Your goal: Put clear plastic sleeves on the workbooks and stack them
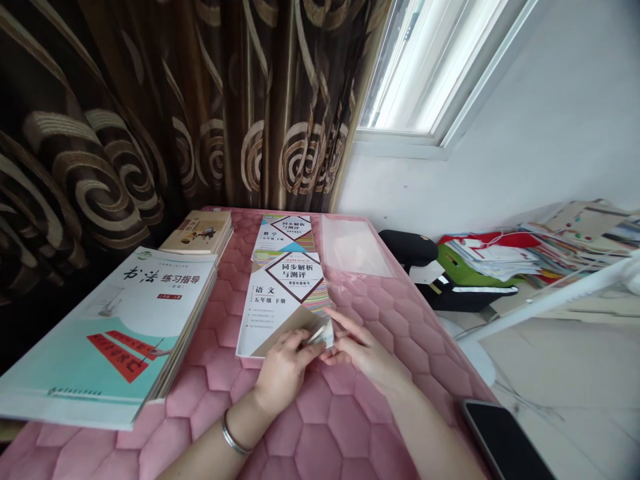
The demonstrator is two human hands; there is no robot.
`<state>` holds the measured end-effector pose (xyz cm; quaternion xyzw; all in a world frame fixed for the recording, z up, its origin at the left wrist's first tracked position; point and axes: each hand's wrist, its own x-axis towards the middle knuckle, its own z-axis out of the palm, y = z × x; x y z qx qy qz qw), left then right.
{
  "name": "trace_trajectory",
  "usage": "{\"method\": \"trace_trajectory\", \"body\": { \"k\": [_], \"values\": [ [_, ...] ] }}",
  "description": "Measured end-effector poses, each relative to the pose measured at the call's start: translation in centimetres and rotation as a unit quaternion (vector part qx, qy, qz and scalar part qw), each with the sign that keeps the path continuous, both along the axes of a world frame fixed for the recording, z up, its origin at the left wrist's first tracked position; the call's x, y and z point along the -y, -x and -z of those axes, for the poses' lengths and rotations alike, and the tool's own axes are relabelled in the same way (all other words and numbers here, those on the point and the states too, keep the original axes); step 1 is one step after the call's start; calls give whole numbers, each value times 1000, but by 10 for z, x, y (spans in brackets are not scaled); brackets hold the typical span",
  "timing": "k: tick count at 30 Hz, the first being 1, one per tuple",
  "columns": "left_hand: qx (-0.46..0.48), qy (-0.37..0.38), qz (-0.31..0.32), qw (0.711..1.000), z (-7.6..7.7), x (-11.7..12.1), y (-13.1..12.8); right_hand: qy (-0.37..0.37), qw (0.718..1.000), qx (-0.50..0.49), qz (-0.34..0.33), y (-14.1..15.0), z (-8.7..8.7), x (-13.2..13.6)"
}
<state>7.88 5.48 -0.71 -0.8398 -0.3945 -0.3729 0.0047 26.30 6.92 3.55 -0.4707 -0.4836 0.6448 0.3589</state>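
Pink quilted fabric with a hexagonal pattern [320, 427] was spread under both hands, and brown patterned curtains [220, 100] were hung beyond them. Between the left hand [283, 367] and right hand [363, 350], a small pale papery piece [323, 332] was held at the lower right corner of a white-and-tan paperback workbook [275, 300]. The piece was clamped by the left fingers; it was touched by the right fingertips, but whether these were closed on it could not be told. The workbook was partly covered by the left hand, and just beyond it a blue-and-white workbook [284, 233] was partly overlapped.

To the left of the left hand, a stack of large white-and-teal books [105, 333] was placed, with small tan books [195, 232] set behind. Beyond the right hand, a pale translucent rectangular sheet [355, 247] was laid flat. Near the right forearm, a black phone [505, 437] was cut off by the lower edge of view.

The piece's exact shape was obscured by fingers. On the left wrist, a silver bangle [234, 437] was worn. Farther right of the right hand, a white lamp arm [550, 300] was seen before piled papers [495, 257], beneath a pale wall [550, 113] and a white-framed window [425, 67].
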Motion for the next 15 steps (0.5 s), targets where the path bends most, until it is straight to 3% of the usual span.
{"method": "trace_trajectory", "body": {
  "k": [9,15],
  "values": [
    [17,15,5,1000,0,0,0,-11,1000,-6,-7,-1,-3,1],
    [133,127,20,983,-4,-3,0,-89,994,62,3,6,2,5]
  ]
}}
